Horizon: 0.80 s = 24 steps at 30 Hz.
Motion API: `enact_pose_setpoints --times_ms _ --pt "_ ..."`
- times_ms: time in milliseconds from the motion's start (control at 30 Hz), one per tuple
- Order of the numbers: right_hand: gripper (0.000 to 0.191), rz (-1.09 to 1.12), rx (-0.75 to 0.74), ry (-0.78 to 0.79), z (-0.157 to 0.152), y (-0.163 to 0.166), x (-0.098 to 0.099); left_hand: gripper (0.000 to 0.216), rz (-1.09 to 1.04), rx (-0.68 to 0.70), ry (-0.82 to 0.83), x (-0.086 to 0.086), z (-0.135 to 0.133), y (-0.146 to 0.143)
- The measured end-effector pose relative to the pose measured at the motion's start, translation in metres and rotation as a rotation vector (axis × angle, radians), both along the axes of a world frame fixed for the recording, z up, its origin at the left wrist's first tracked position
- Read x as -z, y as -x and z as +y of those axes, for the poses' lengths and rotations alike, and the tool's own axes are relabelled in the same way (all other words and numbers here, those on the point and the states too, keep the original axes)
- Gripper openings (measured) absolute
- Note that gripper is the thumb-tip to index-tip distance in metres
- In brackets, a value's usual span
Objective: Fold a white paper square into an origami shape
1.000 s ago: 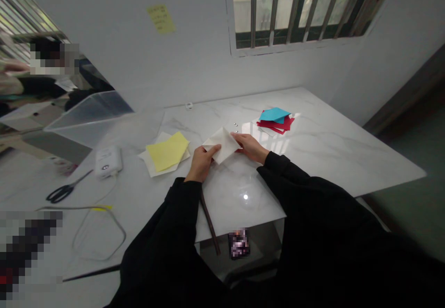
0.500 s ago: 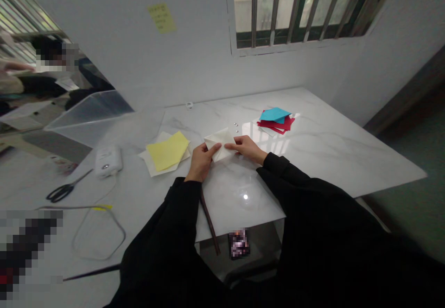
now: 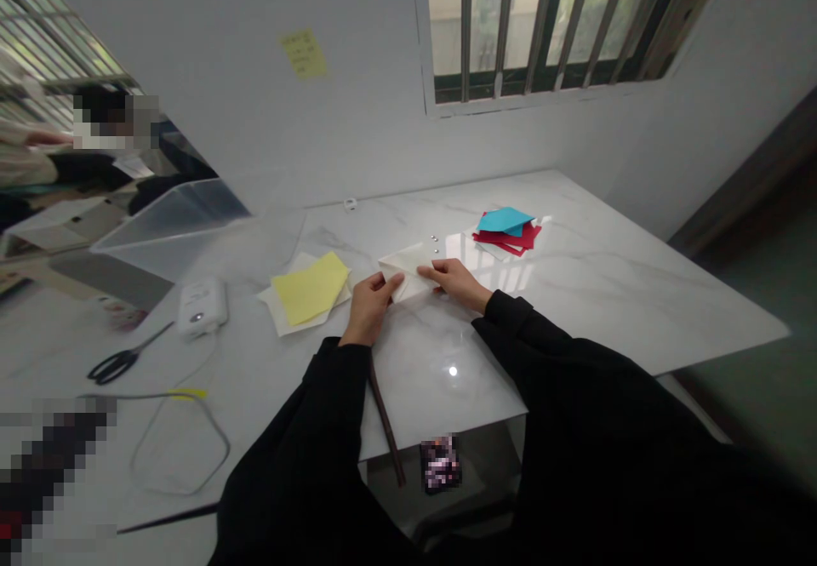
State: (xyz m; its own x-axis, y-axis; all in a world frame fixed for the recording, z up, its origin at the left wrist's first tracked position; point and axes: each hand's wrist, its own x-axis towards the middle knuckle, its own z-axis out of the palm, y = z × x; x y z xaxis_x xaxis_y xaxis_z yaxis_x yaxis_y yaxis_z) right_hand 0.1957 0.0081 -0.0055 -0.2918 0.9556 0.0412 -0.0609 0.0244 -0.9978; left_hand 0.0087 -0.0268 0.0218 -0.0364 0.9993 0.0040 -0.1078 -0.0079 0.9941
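Observation:
A white folded paper (image 3: 408, 266), shaped like an envelope, is held low over the marble-patterned table between my two hands. My left hand (image 3: 371, 302) is closed on its left side, thumb on top. My right hand (image 3: 456, 281) pinches the paper's right edge between thumb and fingers. To the left of my left hand lie yellow paper sheets (image 3: 311, 288) on top of white ones (image 3: 276, 311). Beyond my right hand is a pile of folded papers, a blue one (image 3: 506, 220) over red ones (image 3: 520, 240). Several tiny shiny bits (image 3: 435, 244) lie just past the white paper.
At left are black scissors (image 3: 121, 364), a white power-socket block (image 3: 202, 306) with a looped cable (image 3: 223, 430), and a clear plastic bin (image 3: 172, 221). A dark brown stick (image 3: 386, 421) juts over the table's front edge. Another person (image 3: 95, 149) sits far left.
My fingers have shifted slightly on the white paper, and its upper flap lies at a different angle. The whole view has tilted a little, so everything appears lower.

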Motion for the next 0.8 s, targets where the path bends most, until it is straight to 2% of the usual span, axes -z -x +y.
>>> enact_pose_setpoints --times_ms 133,400,800 --pt "0.058 0.014 0.02 -0.024 -0.0004 0.0012 -0.0002 0.049 0.004 -0.012 0.015 0.0005 -0.0004 0.0008" --pt "0.054 0.019 0.003 -0.011 -0.0017 0.0009 0.0024 0.045 0.103 -0.067 0.021 -0.002 -0.0011 0.0016" --pt "0.05 0.062 0.014 -0.034 -0.0019 0.0015 0.0023 0.055 0.07 -0.031 0.034 0.0029 0.0002 0.005"
